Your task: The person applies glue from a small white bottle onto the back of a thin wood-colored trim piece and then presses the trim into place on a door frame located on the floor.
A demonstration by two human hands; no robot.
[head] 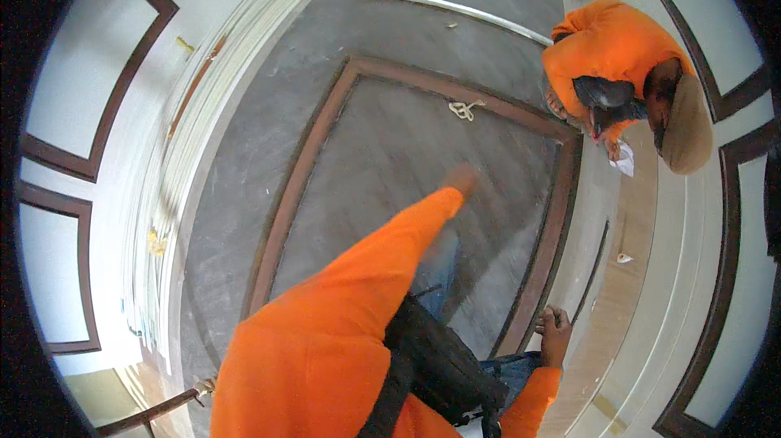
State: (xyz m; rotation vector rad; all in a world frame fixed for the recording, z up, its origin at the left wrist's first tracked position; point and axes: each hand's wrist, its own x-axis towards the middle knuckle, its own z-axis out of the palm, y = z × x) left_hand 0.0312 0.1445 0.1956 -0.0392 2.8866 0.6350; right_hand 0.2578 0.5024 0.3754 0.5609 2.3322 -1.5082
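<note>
My left hand [462, 180], blurred, reaches out over the grey surface [396, 151] inside a brown rectangular frame [297, 179]. Nothing can be made out in its fingers. Beyond it, a knotted pale cord [464, 110] lies against the frame's far side. My right hand [554, 334] is low at the right, beside the frame's right side, with its fingers curled. A thin black strip [593, 267] runs up to that hand; whether the hand grips it cannot be made out. Both my sleeves are orange.
A co-worker in orange [616, 47] crouches at the far right, one hand at a white cloth or paper [622, 159]. A long silvery strip [460, 9] lies beyond the frame. Long white strips [226, 81] line the left wall. A brown bar [155, 410] juts in at lower left.
</note>
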